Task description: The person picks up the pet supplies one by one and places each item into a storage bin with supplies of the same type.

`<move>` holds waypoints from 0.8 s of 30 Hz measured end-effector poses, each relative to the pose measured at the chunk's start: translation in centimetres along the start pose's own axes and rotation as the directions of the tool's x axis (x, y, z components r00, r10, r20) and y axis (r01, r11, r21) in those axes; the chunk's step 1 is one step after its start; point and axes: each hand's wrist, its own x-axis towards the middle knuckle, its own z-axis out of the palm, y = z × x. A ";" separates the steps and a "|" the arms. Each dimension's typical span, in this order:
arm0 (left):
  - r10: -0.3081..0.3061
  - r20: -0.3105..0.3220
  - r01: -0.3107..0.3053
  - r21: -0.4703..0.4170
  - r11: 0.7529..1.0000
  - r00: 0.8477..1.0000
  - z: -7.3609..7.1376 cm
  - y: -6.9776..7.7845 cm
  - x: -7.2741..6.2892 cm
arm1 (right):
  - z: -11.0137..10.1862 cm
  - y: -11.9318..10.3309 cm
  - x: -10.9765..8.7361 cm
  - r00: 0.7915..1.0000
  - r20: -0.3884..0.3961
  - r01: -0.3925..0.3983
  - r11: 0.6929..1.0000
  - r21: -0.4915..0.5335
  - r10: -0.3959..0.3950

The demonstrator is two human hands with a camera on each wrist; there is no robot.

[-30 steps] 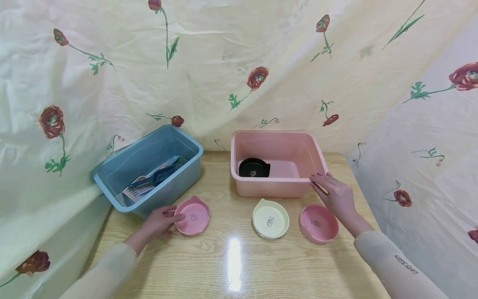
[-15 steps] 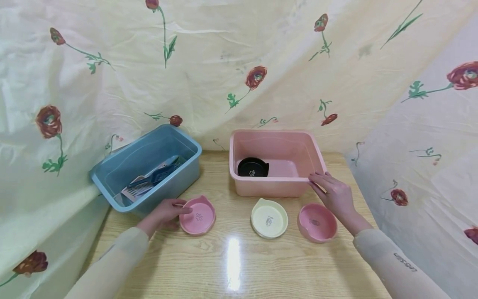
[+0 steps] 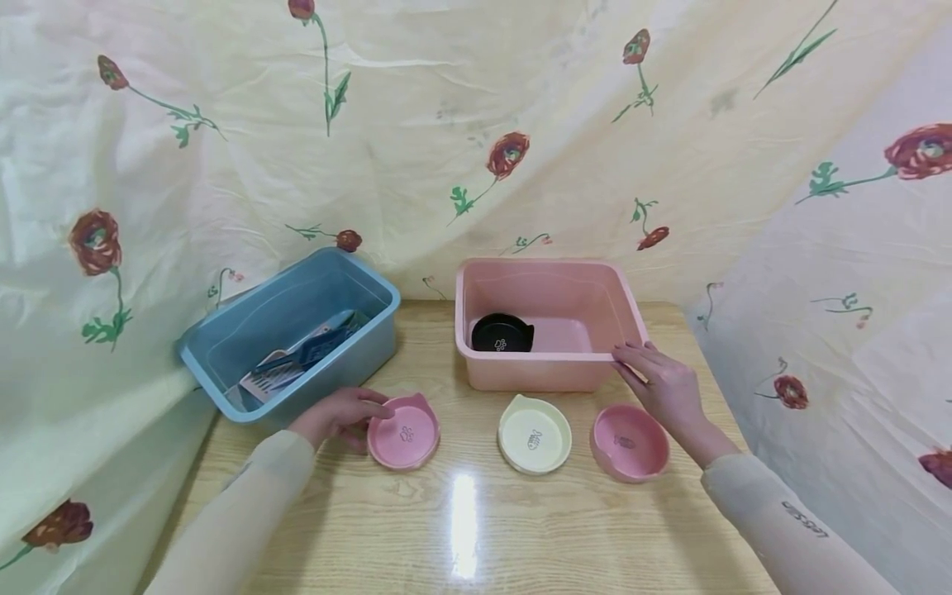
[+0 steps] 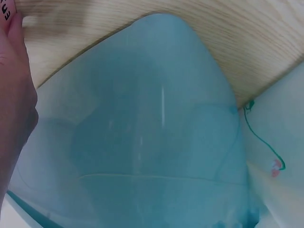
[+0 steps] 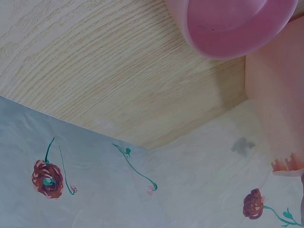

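Note:
My left hand [image 3: 349, 415] grips the left rim of a pink pet bowl [image 3: 407, 450] with a paw print inside, which sits on the table. In the left wrist view, that hand [image 4: 16, 95] is at the left edge, beside the blue bin [image 4: 142, 118]. My right hand [image 3: 662, 384] holds the front right corner of the pink bin's rim [image 3: 539, 357]. Inside that bin lies a black bowl [image 3: 500, 330]. A cream bowl [image 3: 534, 450] and a second pink bowl [image 3: 632, 459], each with a fish drawing, stand in front of the bin.
At the back left the blue bin [image 3: 372, 335] stands angled, with a dark blue scoop [image 3: 316, 349] and a pale slotted scoop [image 3: 264, 382] inside. A flowered cloth [image 3: 416, 165] hangs behind and beside the wooden table [image 3: 387, 529].
My left hand has slid the paw-print bowl to the right, away from the blue bin and closer to the cream bowl. The right hand stays on the pink bin's rim.

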 end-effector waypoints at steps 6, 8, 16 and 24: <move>-0.007 0.025 0.007 -0.005 1.000 1.000 0.1 0.5 0.4 | 0.0 -0.1 0.0 1.000 0.000 -0.006 1.000 0.010 0.006; -0.015 0.028 0.015 -0.007 1.000 1.000 0.1 0.6 0.4 | 0.0 -0.1 0.0 1.000 -0.002 -0.005 1.000 0.011 0.005; -0.019 0.027 0.019 0.011 1.000 0.999 0.0 0.6 0.5 | 0.1 0.0 0.1 1.000 0.003 0.004 1.000 0.001 -0.004; -0.014 -0.008 0.014 0.012 1.000 1.000 0.3 0.5 0.6 | 0.1 0.0 0.2 1.000 0.007 -0.007 1.000 0.000 0.007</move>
